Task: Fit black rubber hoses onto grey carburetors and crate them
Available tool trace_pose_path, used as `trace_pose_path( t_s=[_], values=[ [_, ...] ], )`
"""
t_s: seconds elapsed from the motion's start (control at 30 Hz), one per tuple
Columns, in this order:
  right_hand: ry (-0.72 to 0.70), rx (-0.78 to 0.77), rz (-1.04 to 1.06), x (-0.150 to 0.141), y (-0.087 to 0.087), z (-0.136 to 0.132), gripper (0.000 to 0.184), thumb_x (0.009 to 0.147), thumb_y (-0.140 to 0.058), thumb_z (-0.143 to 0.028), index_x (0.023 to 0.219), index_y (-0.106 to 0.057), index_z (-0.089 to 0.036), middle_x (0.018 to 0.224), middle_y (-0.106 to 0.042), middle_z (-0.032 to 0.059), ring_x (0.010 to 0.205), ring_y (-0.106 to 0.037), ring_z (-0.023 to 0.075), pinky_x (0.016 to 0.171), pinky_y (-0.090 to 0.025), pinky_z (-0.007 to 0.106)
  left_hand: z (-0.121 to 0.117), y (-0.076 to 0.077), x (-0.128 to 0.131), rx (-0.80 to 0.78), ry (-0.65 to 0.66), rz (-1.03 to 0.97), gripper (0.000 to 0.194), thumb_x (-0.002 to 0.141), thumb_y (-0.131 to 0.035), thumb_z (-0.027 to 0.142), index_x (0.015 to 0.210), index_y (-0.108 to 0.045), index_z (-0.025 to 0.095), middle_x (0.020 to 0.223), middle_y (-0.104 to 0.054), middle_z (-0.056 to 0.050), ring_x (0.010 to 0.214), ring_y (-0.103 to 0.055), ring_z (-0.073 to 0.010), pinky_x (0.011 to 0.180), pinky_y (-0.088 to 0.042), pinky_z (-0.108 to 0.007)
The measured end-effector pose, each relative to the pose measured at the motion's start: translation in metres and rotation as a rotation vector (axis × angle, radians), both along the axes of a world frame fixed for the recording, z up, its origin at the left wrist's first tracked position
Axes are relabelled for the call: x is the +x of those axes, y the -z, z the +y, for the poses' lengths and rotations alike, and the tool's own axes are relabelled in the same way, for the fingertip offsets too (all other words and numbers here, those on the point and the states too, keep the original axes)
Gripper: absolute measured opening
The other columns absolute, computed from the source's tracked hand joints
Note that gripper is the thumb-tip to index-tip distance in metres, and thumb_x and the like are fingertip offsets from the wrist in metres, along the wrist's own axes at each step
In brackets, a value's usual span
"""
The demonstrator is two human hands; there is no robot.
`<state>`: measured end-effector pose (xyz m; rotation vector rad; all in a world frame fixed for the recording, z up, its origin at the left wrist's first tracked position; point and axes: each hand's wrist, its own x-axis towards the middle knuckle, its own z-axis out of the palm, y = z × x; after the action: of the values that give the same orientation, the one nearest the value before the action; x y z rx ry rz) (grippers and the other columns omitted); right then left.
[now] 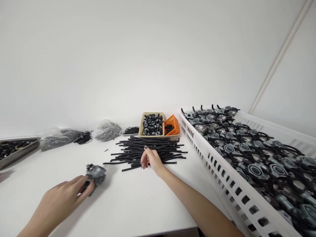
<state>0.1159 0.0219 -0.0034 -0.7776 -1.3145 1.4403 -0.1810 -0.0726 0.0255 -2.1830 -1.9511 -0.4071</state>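
Note:
In the head view my left hand [67, 197] grips a grey metal carburetor [97, 173], slightly blurred, above the white table at the left. My right hand [151, 159] hovers over the front of a spread of cut black rubber hoses [145, 144]. Its fingers are loosely curled, with a gap below the raised top digit, and I see nothing held in them. Several more carburetors [244, 147], with black hoses attached, fill a white plastic crate [217, 168] to the right.
Behind the hoses stand a cream tray [141, 131] of small metal-and-black parts and an orange basket [175, 123]. Bags of small parts [107, 130] and black rings [131, 130] lie near the wall. A metal tray [22, 149] sits far left. A blurred shape [5, 175] shows at the left edge.

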Motion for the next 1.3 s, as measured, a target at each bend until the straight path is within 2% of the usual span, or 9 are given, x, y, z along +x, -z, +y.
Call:
trace_pose_path(
  t_s=[0.23,0.37,0.5,0.63,0.77,0.93,1.1,1.2,1.3],
  values=[
    [0.054,-0.015,0.006,0.005,-0.001,0.004,0.068,0.079,-0.04,-0.074,0.048,-0.057,-0.016,0.041,-0.055,0.0035,0.036,-0.049,0.0097,0.039,-0.031,0.022,-0.004,-0.018,0.14,-0.058,0.385,0.024,0.041,0.09,-0.04,0.039,0.058,-0.057,0.02,0.056,-0.064,-0.004,0.05,-0.059,-0.0188,0.052,-0.034,-0.029],
    [0.092,-0.028,0.003,0.01,0.001,0.01,0.069,0.078,-0.04,-0.076,0.048,-0.057,-0.017,0.041,-0.054,0.0037,0.037,-0.047,0.0099,0.04,-0.033,0.022,0.013,-0.021,0.178,-0.022,0.404,0.004,0.045,0.091,-0.04,0.04,0.055,-0.056,0.019,0.056,-0.064,-0.006,0.048,-0.058,-0.0184,0.049,-0.03,-0.029],
    [0.134,-0.02,-0.005,0.015,-0.002,0.012,0.069,0.078,-0.04,-0.077,0.049,-0.057,-0.017,0.042,-0.053,0.004,0.037,-0.046,0.0106,0.041,-0.035,0.024,0.03,-0.019,0.179,0.083,0.457,-0.038,0.043,0.088,-0.046,0.051,0.059,-0.055,0.02,0.057,-0.06,-0.006,0.052,-0.056,-0.0209,0.054,-0.036,-0.032],
    [0.187,0.019,-0.035,0.019,-0.006,0.01,0.066,0.083,-0.039,-0.071,0.051,-0.059,-0.017,0.044,-0.054,0.0036,0.039,-0.047,0.0113,0.043,-0.035,0.025,0.035,-0.007,0.167,0.244,0.635,-0.276,0.028,0.079,-0.059,0.044,0.089,-0.058,0.019,0.09,-0.064,-0.011,0.083,-0.057,-0.027,0.074,-0.044,-0.04],
    [0.267,0.127,-0.16,0.022,-0.005,0.006,0.062,0.089,-0.039,-0.064,0.051,-0.058,-0.018,0.046,-0.054,0.003,0.043,-0.046,0.0122,0.047,-0.036,0.027,0.035,0.006,0.16,0.056,0.768,-0.514,0.03,0.082,-0.059,0.032,0.109,-0.053,0.022,0.121,-0.058,-0.012,0.113,-0.05,-0.0288,0.095,-0.042,-0.043],
    [0.457,0.493,-0.474,0.035,-0.01,0.011,0.042,0.095,-0.042,-0.043,0.069,-0.065,-0.019,0.064,-0.063,0.0046,0.061,-0.057,0.017,0.065,-0.044,0.03,0.041,0.013,0.156,-0.122,0.893,-0.642,0.039,0.078,-0.063,0.035,0.113,-0.053,0.022,0.115,-0.063,-0.009,0.104,-0.057,-0.025,0.092,-0.046,-0.038],
    [0.796,0.68,-0.791,0.059,-0.032,0.058,0.027,0.092,-0.044,-0.029,0.098,-0.067,-0.016,0.092,-0.068,0.0108,0.082,-0.06,0.0224,0.081,-0.047,0.034,0.05,0.019,0.152,-0.097,0.982,-0.591,0.049,0.071,-0.071,0.045,0.112,-0.055,0.023,0.115,-0.065,-0.007,0.1,-0.059,-0.0224,0.092,-0.046,-0.033],
    [0.829,0.78,-1.167,0.076,-0.047,0.097,0.033,0.088,-0.046,-0.018,0.114,-0.066,-0.014,0.11,-0.064,0.0154,0.105,-0.054,0.0274,0.096,-0.04,0.04,0.055,0.024,0.151,-0.053,1.032,-0.58,0.053,0.07,-0.07,0.053,0.111,-0.055,0.023,0.112,-0.066,-0.006,0.097,-0.06,-0.0214,0.091,-0.044,-0.032],
    [0.809,0.765,-1.488,0.09,-0.056,0.128,0.036,0.089,-0.045,-0.015,0.116,-0.068,-0.018,0.123,-0.057,0.0168,0.115,-0.047,0.0304,0.097,-0.037,0.043,0.059,0.029,0.15,0.009,1.041,-0.553,0.055,0.069,-0.068,0.059,0.108,-0.056,0.023,0.107,-0.068,-0.005,0.093,-0.062,-0.021,0.087,-0.043,-0.032]
  ],
)
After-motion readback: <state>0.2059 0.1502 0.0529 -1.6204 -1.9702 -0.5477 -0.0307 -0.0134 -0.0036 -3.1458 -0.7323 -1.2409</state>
